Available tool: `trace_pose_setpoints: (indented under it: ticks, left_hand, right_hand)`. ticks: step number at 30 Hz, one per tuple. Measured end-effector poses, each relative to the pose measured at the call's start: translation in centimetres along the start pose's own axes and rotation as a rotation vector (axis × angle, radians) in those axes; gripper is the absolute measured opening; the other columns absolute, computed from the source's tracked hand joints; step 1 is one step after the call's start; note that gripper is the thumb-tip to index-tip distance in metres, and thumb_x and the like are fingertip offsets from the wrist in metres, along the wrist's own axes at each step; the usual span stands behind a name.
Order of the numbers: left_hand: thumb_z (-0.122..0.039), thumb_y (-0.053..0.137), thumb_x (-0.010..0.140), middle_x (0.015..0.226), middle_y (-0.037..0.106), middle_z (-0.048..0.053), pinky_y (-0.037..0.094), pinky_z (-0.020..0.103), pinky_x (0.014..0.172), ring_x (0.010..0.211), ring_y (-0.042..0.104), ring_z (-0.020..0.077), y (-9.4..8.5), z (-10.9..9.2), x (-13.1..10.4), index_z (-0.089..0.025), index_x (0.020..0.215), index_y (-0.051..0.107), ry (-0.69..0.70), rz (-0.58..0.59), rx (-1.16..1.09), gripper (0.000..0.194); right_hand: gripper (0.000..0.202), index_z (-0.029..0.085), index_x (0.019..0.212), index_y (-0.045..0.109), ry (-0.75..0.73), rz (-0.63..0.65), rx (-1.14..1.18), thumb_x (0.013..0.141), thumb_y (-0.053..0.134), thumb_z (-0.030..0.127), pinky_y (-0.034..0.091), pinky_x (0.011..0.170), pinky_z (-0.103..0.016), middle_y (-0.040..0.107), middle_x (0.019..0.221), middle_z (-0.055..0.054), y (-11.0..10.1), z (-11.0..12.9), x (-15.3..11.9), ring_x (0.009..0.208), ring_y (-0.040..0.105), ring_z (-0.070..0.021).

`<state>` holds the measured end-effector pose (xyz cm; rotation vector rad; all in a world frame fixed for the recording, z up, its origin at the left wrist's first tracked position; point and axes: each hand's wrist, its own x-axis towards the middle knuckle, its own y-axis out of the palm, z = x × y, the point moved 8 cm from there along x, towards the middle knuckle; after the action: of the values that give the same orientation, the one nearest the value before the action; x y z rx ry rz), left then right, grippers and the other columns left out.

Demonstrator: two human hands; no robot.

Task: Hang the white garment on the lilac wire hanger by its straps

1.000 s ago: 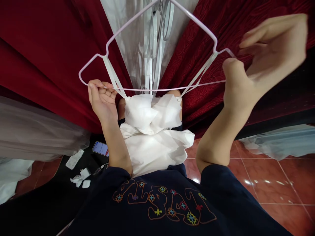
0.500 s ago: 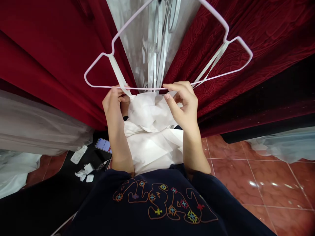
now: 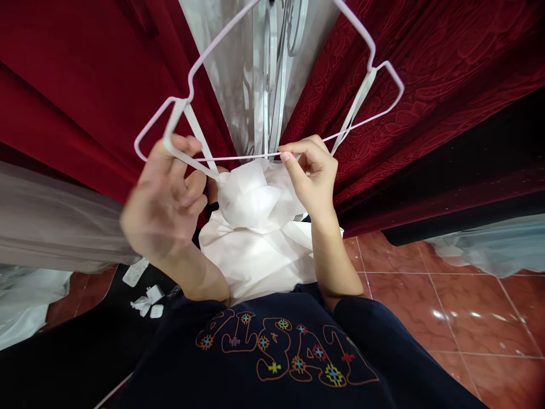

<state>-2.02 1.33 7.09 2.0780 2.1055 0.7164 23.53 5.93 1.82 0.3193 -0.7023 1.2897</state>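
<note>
A pale pink hanger [image 3: 221, 37] hangs in front of me, with a white garment [image 3: 259, 250] below it on two white straps. One strap [image 3: 198, 128] loops over the hanger's left notch, the other [image 3: 361, 97] over the right notch. My left hand [image 3: 170, 190], blurred by motion, has its fingers at the left strap, which is pulled out sideways in a loop; its fingers are curled around the strap. My right hand [image 3: 313, 173] pinches the hanger's bottom bar between thumb and forefinger, above the white fabric.
Red curtains [image 3: 85, 74] hang on both sides, with sheer grey fabric [image 3: 42, 210] at the left. On a black surface [image 3: 102, 335] at lower left lie a white charger [image 3: 154, 293] and other small white items. Red floor tiles [image 3: 404, 295] show at right.
My left hand has moved left and turned, drawing the left strap outward. The hanger has shifted left and tilted. My right hand's thumb and forefinger have closed on the bar. My left arm now covers the phone.
</note>
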Motion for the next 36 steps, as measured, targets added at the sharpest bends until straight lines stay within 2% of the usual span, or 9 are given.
trace_pose_setpoints:
  ticks: [3,6,10,14,16,20,26,31,36]
  left_hand:
    - [-0.067,0.075,0.095,0.163,0.062,0.001,0.019,0.030,0.037,0.063,0.043,0.0131,-0.6,-2.5,1.0,-0.028,0.124,0.087,0.124,-0.028,-0.080,0.050]
    - [-0.054,0.063,0.109,0.162,0.063,0.000,0.033,0.022,0.045,0.080,0.058,0.0115,-2.8,-3.5,1.4,-0.024,0.120,0.085,0.284,-0.222,-0.039,0.039]
    - [-0.030,0.057,0.104,0.148,0.073,0.008,0.035,0.020,0.046,0.073,0.061,0.0094,-6.1,-0.7,0.8,-0.021,0.116,0.085,0.327,-0.524,-0.027,0.032]
    - [-0.043,0.074,0.101,0.119,0.085,0.013,0.026,0.028,0.043,0.063,0.058,0.0145,-3.3,4.0,2.0,-0.022,0.105,0.087,0.067,-0.248,0.161,0.025]
    - [-0.050,0.074,0.103,0.109,0.086,0.012,0.024,0.031,0.044,0.059,0.056,0.0160,-1.2,4.7,2.1,-0.024,0.094,0.084,0.069,-0.121,0.184,0.029]
    - [-0.056,0.076,0.103,0.101,0.086,0.009,0.024,0.031,0.045,0.051,0.052,0.0144,0.7,4.7,2.1,-0.024,0.080,0.070,0.135,-0.106,0.108,0.040]
    - [-0.058,0.077,0.102,0.094,0.084,0.007,0.021,0.029,0.042,0.046,0.039,0.0110,0.3,4.6,2.6,-0.024,0.077,0.066,0.182,-0.135,0.100,0.044]
    - [-0.070,0.071,0.102,0.092,0.085,0.008,0.017,0.034,0.044,0.043,0.030,0.0096,0.2,4.6,2.7,-0.023,0.075,0.061,0.214,-0.172,0.176,0.055]
    - [-0.066,0.067,0.108,0.092,0.084,0.005,0.021,0.034,0.045,0.044,0.034,0.0100,0.2,4.4,2.6,-0.025,0.081,0.062,0.258,-0.177,0.178,0.049]
  right_hand:
    - [0.033,0.028,0.103,0.082,0.007,0.013,0.021,0.103,0.068,0.058,0.056,0.074,-0.033,0.071,0.096,-0.001,0.1,0.0,0.0,0.079,0.057,-0.0120]
    - [0.029,0.029,0.104,0.083,-0.014,-0.004,0.015,0.104,0.068,0.055,0.052,0.072,-0.032,0.070,0.095,0.000,-0.3,0.0,-0.1,0.077,0.055,-0.0111]
    - [0.030,0.029,0.105,0.083,-0.020,-0.002,-0.017,0.104,0.068,0.055,0.049,0.070,-0.032,0.069,0.095,0.000,-0.3,0.0,-0.3,0.079,0.056,-0.0113]
    - [0.030,0.028,0.105,0.082,-0.003,0.012,0.006,0.104,0.068,0.055,0.045,0.065,-0.031,0.068,0.092,-0.001,0.7,0.1,-0.2,0.078,0.056,-0.0113]
    - [0.030,0.029,0.105,0.082,-0.003,0.006,-0.002,0.104,0.068,0.055,0.045,0.064,-0.030,0.066,0.089,-0.001,0.9,0.2,-0.1,0.076,0.054,-0.0111]
    - [0.028,0.032,0.112,0.081,-0.032,-0.006,-0.016,0.104,0.067,0.055,0.054,0.072,-0.033,0.066,0.100,-0.002,0.8,0.6,-0.6,0.081,0.057,-0.0126]
    - [0.035,0.028,0.117,0.071,-0.051,-0.648,0.045,0.096,0.077,0.055,0.059,0.081,-0.035,0.066,0.115,-0.004,-4.9,-2.5,-3.6,0.089,0.063,-0.0136]
    - [0.042,0.025,0.106,0.072,0.090,-0.343,0.161,0.086,0.086,0.059,0.060,0.081,-0.030,0.073,0.096,0.000,-4.0,-5.7,-2.0,0.087,0.070,-0.0125]
    - [0.037,0.021,0.086,0.075,0.114,-0.400,0.112,0.094,0.080,0.058,0.055,0.067,-0.027,0.072,0.078,0.002,-4.9,-3.6,-2.2,0.071,0.067,-0.0096]
